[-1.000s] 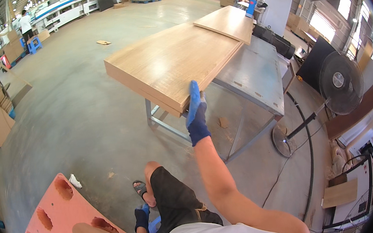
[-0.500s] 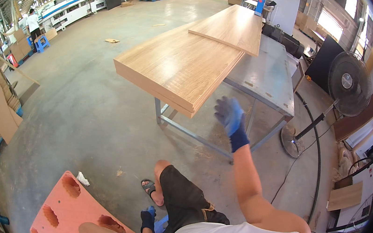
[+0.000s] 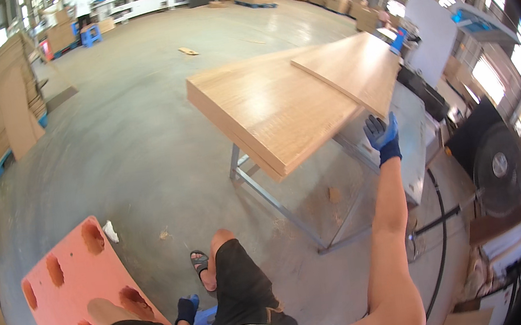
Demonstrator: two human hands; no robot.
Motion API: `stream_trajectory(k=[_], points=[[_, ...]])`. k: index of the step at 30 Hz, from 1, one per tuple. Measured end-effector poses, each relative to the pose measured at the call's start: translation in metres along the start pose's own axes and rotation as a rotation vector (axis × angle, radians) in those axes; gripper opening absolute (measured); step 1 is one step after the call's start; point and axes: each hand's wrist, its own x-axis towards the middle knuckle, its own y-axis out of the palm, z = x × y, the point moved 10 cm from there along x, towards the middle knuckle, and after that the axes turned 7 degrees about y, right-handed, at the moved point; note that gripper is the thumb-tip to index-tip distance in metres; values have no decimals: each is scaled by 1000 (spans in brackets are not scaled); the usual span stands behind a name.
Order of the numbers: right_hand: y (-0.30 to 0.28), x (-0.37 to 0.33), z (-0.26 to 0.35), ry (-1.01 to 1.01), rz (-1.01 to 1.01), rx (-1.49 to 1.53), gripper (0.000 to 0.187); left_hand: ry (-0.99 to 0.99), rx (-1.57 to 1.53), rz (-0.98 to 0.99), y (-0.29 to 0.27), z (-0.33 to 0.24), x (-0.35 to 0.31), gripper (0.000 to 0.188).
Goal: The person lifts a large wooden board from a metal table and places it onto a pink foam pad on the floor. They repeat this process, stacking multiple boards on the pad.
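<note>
My right hand (image 3: 382, 135), in a blue glove, is raised with fingers spread just below the near corner of the upper wooden board (image 3: 347, 69); it holds nothing. That board lies askew on a thick stack of wooden boards (image 3: 270, 112) resting on a grey metal table (image 3: 413, 162). My left hand (image 3: 186, 310), also in a blue glove, hangs low by my thigh against something blue; I cannot tell whether it grips anything.
An orange plastic pallet with holes (image 3: 78, 298) lies at my lower left. A floor fan (image 3: 498, 167) stands at the right with a black cable on the floor. Stacked boards (image 3: 0, 111) lean at the left. A person (image 3: 82, 5) stands far off.
My right hand let go of the stack's front edge and moved right, toward the corner of the upper board. The view has shifted left of the table.
</note>
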Motion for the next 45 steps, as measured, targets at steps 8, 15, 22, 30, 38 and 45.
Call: stream_trajectory(k=[8,15,22,30,38,45], points=[[26,15,-9,-74,146,-325,36,88,56,-132,-19,-46,-43,24],[86,-210,-143,177,338,-629,53,-6,-574,56,-32,-290,-88,27],[141,-306,-235,496,553,-432,60,614,-1285,458,-101,-529,-204,58],[141,-299,-206,236,210,-386,38,479,-1624,-343,-262,-427,-243,42],[122,-258,-197,258,342,-447,43,532,-1094,-775,-408,-352,-264,24],[80,-218,-152,167,269,-282,47,744,-1433,-1099,-525,-265,-329,52]])
